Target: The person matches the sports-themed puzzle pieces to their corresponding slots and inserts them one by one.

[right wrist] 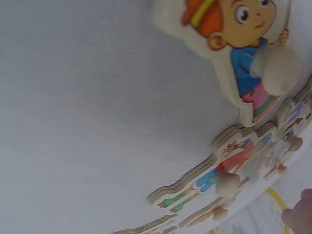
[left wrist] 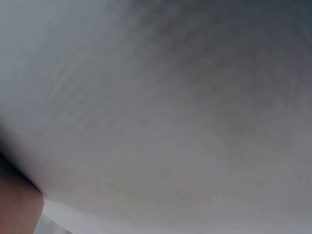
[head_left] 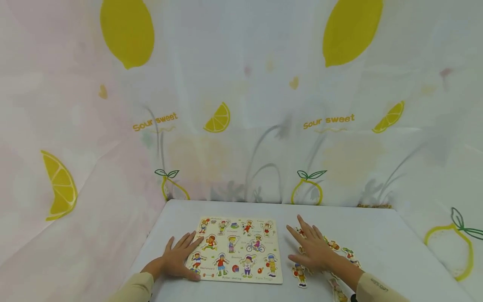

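Puzzle board [head_left: 222,247] lies flat on the white table [head_left: 377,235] at the lower centre of the frame, its long side running left to right. The left hand [head_left: 180,258] rests at its left edge, fingers extended toward the upper right and thumb set apart near the lower-left corner; it appears to steady the board, with nothing gripped. The left wrist view is too blurred to add anything about those fingers.

The right hand [head_left: 313,249] is spread wide to the right of the board, fingers fanned toward the upper left, with nothing visibly in its grasp. It is over and among the loose pieces; whether the palm touches any of them, I cannot tell.

One loose figure piece [head_left: 300,275] lies just below the right thumb, between that hand and the board's lower-right corner. Its long axis runs nearly up and down the frame, head uppermost. The right hand is clearly the nearer one, since the whole board separates this piece from the left.

In the right wrist view, a blue-topped piece [right wrist: 241,73] at the upper right shows a round knob [right wrist: 278,70] facing up; its long axis slants from upper centre down toward the right.
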`<action>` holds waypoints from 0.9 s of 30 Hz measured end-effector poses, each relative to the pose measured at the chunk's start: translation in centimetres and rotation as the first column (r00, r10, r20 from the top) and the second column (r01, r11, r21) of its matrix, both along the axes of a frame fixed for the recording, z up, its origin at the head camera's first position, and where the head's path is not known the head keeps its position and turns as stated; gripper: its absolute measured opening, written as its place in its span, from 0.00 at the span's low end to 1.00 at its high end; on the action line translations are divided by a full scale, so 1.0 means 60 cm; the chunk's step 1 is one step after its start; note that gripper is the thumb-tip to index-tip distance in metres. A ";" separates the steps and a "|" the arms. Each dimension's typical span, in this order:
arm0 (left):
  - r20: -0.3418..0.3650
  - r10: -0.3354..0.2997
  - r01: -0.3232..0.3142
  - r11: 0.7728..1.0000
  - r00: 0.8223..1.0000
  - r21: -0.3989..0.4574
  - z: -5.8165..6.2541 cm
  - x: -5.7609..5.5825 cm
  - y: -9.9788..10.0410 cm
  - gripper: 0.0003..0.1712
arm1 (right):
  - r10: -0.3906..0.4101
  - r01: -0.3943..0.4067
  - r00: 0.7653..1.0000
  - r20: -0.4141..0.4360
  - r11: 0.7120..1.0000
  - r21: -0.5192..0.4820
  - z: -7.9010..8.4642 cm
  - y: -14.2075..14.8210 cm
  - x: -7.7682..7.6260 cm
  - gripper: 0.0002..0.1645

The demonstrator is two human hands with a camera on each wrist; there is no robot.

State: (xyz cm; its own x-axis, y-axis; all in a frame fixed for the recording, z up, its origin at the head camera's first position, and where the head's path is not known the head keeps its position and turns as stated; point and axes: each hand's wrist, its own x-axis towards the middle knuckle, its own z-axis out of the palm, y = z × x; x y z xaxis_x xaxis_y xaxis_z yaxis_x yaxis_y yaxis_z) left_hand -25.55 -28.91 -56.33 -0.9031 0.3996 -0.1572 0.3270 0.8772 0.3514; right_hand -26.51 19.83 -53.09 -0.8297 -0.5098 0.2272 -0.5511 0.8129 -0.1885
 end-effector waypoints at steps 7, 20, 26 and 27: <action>0.003 0.010 -0.010 1.000 1.000 -0.012 0.011 0.002 0.005 0.72 | 0.010 -0.009 0.999 0.032 0.999 -0.031 -0.012 0.030 -0.001 0.51; 0.047 0.016 -0.015 1.000 0.999 -0.018 0.032 0.012 0.008 0.72 | -0.013 0.113 0.970 0.244 0.910 -0.398 -0.018 0.054 -0.012 0.34; 0.026 0.019 -0.018 0.999 0.999 -0.030 0.006 0.010 0.006 0.73 | -0.093 0.205 0.951 0.295 0.904 -0.375 -0.012 0.043 -0.015 0.22; 0.016 0.022 -0.022 0.999 1.000 -0.038 0.000 0.009 0.005 0.73 | -0.106 0.222 0.948 0.300 0.897 -0.383 -0.010 0.041 -0.017 0.23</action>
State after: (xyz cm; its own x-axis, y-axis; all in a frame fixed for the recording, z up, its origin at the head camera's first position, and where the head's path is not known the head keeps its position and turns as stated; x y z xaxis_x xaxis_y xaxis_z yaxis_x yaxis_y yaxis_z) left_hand -25.02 -28.58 -56.35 -0.9088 0.3731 -0.1869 0.3019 0.8971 0.3226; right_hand -27.54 22.27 -53.72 -0.9515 -0.2713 0.1448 -0.2991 0.7066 -0.6413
